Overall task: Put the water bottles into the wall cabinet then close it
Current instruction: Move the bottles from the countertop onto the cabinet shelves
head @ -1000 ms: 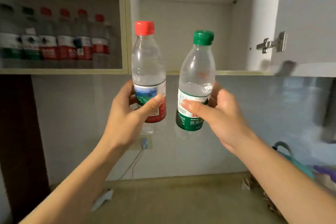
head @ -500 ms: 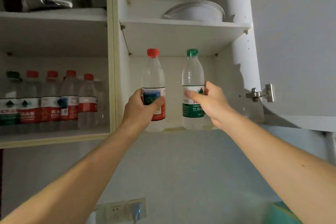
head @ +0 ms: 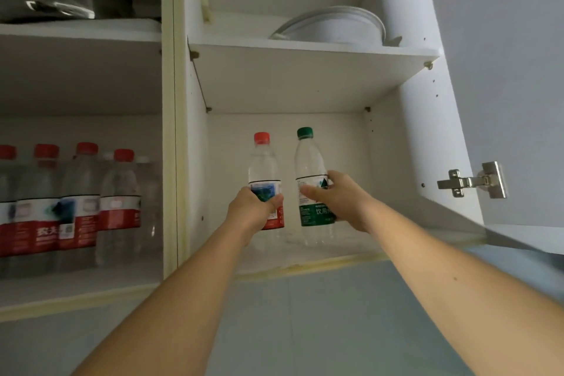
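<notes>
Two bare arms reach up into the open white wall cabinet (head: 305, 82). The left hand (head: 251, 212) has its fingers wrapped tight around the clear plastic water bottle with the red cap (head: 265, 180). The right hand (head: 338, 197) grips the clear plastic water bottle with the green cap (head: 309, 180) the same way. Both bottles stand upright, side by side, low over the white bottom shelf (head: 305, 256) of the right part. A round white bowl (head: 332, 26) sits on the shelf above. The white door (head: 503, 85) hangs open on the right with a shiny metal hinge (head: 471, 181). In the left part, more red-capped bottles (head: 79, 201) stand in a row. Below is a pale blue-grey wall (head: 305, 314).
</notes>
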